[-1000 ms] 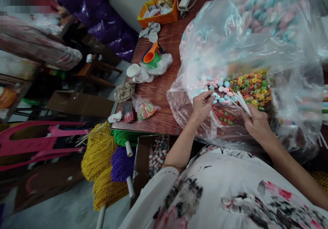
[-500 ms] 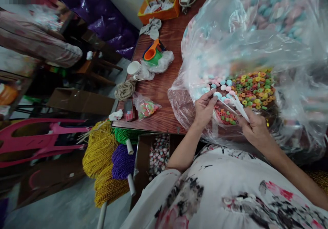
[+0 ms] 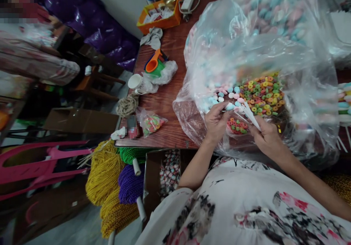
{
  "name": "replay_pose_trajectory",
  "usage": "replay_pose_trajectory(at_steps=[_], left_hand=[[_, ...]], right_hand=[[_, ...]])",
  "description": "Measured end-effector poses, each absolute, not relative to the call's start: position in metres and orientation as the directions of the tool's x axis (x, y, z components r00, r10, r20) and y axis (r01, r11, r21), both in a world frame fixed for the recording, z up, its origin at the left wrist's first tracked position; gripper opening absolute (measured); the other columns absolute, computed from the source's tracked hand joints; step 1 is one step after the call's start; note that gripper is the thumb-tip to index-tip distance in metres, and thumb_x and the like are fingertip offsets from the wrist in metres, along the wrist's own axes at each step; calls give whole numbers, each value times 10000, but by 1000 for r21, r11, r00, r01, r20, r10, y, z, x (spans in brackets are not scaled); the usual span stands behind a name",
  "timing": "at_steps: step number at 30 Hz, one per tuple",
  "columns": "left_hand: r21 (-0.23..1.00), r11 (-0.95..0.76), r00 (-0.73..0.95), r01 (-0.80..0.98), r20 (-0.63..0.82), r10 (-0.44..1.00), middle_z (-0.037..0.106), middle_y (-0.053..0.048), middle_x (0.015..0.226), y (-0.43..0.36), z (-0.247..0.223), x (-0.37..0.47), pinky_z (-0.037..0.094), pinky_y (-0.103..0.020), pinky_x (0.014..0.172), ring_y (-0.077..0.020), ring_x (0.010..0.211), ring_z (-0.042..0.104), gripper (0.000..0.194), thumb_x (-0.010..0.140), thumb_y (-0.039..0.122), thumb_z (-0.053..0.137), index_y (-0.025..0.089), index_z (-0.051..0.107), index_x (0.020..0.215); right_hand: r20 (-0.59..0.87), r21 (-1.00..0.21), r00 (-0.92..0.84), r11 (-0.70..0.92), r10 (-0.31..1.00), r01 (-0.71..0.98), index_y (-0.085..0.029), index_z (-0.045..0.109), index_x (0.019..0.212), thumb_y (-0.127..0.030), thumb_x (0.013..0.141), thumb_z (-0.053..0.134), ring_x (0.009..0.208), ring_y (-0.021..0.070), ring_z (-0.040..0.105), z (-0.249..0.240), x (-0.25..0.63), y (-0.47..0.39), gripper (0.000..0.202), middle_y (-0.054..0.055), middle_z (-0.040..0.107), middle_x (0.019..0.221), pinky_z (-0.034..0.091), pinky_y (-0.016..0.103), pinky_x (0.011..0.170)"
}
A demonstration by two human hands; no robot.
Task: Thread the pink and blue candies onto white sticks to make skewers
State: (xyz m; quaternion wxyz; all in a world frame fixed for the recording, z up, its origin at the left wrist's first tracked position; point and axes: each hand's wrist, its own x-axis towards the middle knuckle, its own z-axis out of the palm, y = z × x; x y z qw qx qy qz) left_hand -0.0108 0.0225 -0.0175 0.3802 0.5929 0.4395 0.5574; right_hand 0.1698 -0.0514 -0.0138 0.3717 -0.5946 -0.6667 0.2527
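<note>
My left hand (image 3: 216, 123) pinches a pale blue candy-like piece (image 3: 229, 106) between thumb and fingertips. A thin white stick runs from near this piece toward my right hand (image 3: 266, 133). My right hand is closed around several white sticks (image 3: 252, 118), their ends pointing up and left. Loose pink, blue and white pieces (image 3: 231, 95) lie just beyond my fingers. Beside them spreads a pile of coloured rings (image 3: 264, 96), mostly yellow, green and orange. Smaller red and green rings (image 3: 236, 126) lie between my hands. Clear plastic sheeting (image 3: 189, 106) surrounds these heaps.
A large clear bag of pastel pieces (image 3: 274, 15) rises behind my hands. On the wooden table (image 3: 175, 99) to the left are an orange scoop (image 3: 152, 65), a white cup (image 3: 135, 81), a bag of rings (image 3: 153, 123) and an orange tray (image 3: 142, 24). Yellow cord bundles (image 3: 102, 175) hang below.
The view has shifted slightly, so the table things sit lower and further left. Striped pieces on sticks now show at the right edge. Both hands keep nearly the same hold.
</note>
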Motion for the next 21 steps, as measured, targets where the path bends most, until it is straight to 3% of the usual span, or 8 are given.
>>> replay_pose_trajectory(at_steps=[5,9,14,21], left_hand=[[813,-493,61,311,500,864,792,-63,1012,19,-18,-13,601,-390,926,-194,980,732,188,924,372,698,252,781,1043],[757,-562,104,334,563,820,798,-59,1020,14,-20,-10,612,-396,922,-190,982,746,162,957,323,649,262,780,1029],[828,-501,72,254,500,863,800,-45,1013,3,-21,3,609,-390,931,-188,986,746,132,935,317,686,275,779,1018],[865,-484,462,133,378,802,796,-61,1032,-2,-29,21,622,-363,858,-193,943,752,245,967,264,583,260,756,1141]], right_hand=[[193,-819,12,154,981,552,-223,659,1077,-246,952,516,559,164,530,-10,166,-60,191,2,605,665,409,277,568],[200,-883,38,163,979,440,-227,648,1061,-243,974,500,570,150,507,-13,163,-69,173,-14,579,672,419,276,573],[208,-930,115,160,971,330,-236,624,1022,-274,987,500,538,142,473,-30,152,-78,135,-27,525,650,423,282,544],[164,-915,217,66,962,399,-225,614,929,-234,917,520,540,147,509,-35,181,-74,95,-19,568,645,421,284,544]])
